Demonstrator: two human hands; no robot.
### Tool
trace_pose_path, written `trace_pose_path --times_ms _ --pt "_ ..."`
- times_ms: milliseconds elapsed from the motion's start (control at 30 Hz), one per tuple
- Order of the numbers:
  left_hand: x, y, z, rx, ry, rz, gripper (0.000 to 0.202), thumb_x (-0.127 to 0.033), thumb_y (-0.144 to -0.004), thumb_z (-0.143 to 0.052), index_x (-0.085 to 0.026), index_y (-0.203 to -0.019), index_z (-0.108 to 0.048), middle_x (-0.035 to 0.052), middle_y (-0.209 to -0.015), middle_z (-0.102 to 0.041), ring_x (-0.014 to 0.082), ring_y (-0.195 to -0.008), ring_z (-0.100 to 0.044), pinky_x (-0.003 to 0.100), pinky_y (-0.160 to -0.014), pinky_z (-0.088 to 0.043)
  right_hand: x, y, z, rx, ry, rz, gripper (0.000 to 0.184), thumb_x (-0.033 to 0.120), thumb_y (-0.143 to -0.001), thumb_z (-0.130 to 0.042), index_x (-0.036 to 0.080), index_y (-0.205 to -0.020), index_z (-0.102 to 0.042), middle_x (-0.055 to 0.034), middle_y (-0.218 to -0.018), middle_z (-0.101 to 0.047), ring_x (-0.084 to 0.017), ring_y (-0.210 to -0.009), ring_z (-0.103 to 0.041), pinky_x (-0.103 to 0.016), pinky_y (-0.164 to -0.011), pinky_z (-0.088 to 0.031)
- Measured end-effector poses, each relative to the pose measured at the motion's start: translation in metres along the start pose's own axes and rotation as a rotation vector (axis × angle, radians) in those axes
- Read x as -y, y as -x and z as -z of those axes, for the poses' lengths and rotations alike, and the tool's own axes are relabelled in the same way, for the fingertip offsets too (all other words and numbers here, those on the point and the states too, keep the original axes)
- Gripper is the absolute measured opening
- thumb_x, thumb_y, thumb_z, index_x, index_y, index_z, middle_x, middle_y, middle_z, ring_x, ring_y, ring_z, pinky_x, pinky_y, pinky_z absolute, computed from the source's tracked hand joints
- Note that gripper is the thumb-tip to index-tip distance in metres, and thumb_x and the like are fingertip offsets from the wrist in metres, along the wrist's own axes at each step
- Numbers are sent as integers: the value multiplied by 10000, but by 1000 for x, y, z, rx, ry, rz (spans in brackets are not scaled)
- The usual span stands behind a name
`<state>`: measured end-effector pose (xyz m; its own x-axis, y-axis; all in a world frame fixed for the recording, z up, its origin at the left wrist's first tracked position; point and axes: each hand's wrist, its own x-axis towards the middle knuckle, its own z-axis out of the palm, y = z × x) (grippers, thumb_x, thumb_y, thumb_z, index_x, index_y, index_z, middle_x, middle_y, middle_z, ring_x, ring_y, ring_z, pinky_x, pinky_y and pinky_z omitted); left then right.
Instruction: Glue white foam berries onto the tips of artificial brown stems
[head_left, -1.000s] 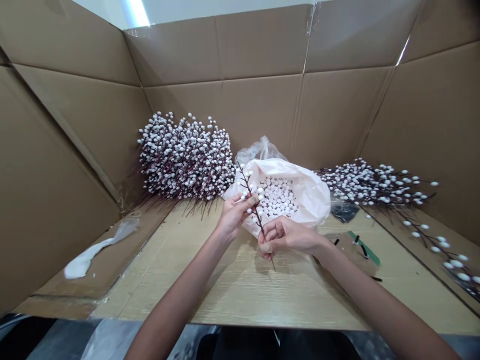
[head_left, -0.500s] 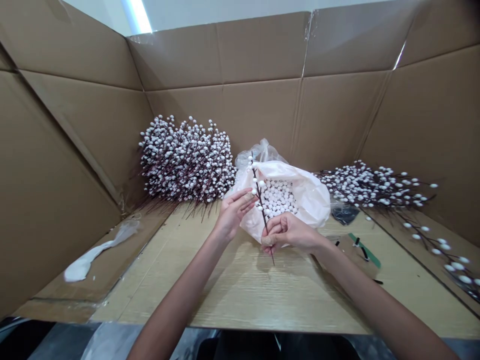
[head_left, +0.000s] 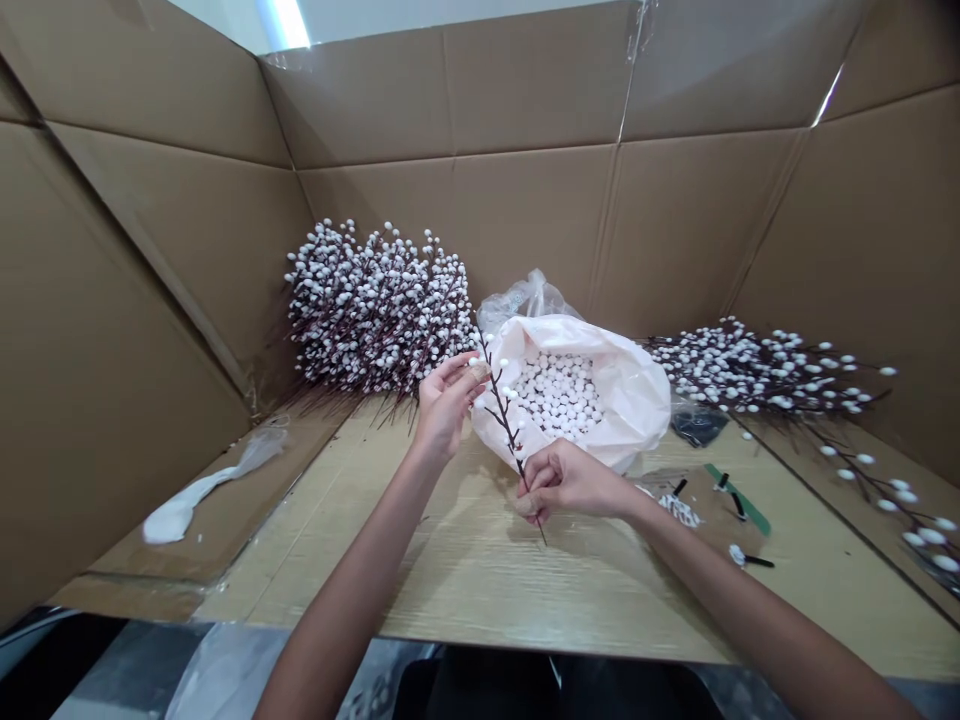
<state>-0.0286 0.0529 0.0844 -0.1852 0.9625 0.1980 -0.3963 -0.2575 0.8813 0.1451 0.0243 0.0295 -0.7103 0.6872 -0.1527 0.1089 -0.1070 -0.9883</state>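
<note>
Since this whole setup sits inside a big opened cardboard box (head_left: 135, 300), I'll just go left to right. Far left, a crumpled white plastic strip (head_left: 202, 495) lies on a cardboard flap. Behind it, a dense bundle of white berry stems (head_left: 379, 310) leans against the far wall. Then the main action: the left hand (head_left: 446, 410) is up by the top of a single berry stem (head_left: 504, 410), with its fingers (head_left: 457, 368) at the tip, though I can't tell if they're actually pinching it. The right hand (head_left: 566, 480) has a closed grip low on that same stem, which tilts over the tabletop (head_left: 465, 560) with its top leaning left, right in front of an open white bag (head_left: 637, 400) full of loose white foam balls (head_left: 559, 395). Further right there's a black plastic bag (head_left: 697, 425), a green strip (head_left: 739, 498), and a small black stem with a white tip (head_left: 750, 560). Far right, a looser pile of berry stems (head_left: 765, 370) spreads along the wall.
</note>
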Motion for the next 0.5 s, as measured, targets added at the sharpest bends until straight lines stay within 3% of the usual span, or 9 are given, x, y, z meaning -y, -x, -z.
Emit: trace_pose_path --times_ms 267,500 --pt "-5 2 -2 92 69 225 287 -153 -561 -784 -122 -820 -665 41 -756 -710 82 -604 -602 168 -518 -425 0 3 -2 144 -57 -36 339 363 -590 -827 98 -700 -646 -33 -634 -695 -115 -572 -664 -225 -597 -548" --pt "0 1 -4 98 77 189 277 -118 -523 -787 -103 -780 -685 -2 -660 -676 81 -585 -604 172 -551 -459 1 3 -5 211 -76 -97 305 335 -620 -812 97 -729 -656 -40 -687 -707 -122 -617 -683 -240 -643 -561"
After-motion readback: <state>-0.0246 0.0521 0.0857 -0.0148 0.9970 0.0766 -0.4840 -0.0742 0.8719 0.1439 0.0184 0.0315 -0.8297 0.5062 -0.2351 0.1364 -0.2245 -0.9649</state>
